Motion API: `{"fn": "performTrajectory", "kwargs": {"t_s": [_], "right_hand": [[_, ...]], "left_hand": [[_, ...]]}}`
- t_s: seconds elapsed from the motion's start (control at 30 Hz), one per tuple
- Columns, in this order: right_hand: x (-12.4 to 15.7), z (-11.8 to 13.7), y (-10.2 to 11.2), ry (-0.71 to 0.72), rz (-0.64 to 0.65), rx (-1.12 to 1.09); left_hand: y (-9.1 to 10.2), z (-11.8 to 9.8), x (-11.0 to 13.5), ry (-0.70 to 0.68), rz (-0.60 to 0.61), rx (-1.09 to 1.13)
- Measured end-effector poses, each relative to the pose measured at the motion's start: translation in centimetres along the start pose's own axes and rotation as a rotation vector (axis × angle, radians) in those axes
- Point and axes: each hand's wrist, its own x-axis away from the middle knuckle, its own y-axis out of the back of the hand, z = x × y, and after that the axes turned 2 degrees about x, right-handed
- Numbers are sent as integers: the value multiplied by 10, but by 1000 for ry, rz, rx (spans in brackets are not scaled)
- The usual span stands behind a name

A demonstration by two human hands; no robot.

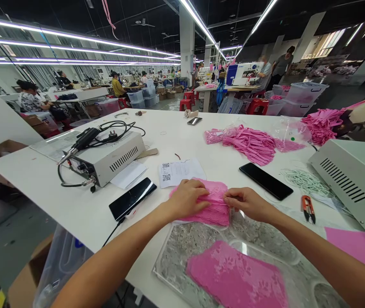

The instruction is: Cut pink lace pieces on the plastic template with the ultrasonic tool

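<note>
A folded stack of pink lace fabric (216,205) lies on the white table (82,209) just in front of me. My left hand (187,199) rests curled over its left part, fingers pressed onto the lace. My right hand (246,202) pinches the stack's right edge between thumb and fingertips. Another pink lace piece (233,276) lies nearer me on a clear acrylic board (176,252) with a grey pattern under it.
A grey control box (110,158) with a cabled handpiece sits left, a second grey box (352,179) right. Two black phones (132,198) (265,180), a QR-code paper (179,172), red-handled snips (307,207) and pink strap piles (253,143) lie around. People work at far tables.
</note>
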Motion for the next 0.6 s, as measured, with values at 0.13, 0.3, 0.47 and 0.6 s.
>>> {"fn": "performTrajectory", "kwargs": {"t_s": [0.13,0.3,0.47,0.6], "right_hand": [[-3,-1,6,-29,47,-74],[-5,-1,9,-38,46,-104],[-1,-2,5,-9,5,-66],[-1,-3,4,14,-8,-35]], "left_hand": [[-5,-2,-8,6,-16,-33],[-6,5,-10,9,-30,-51],[-4,7,-2,-36,-34,-51],[-10,3,2,-57,-59,-84]]}}
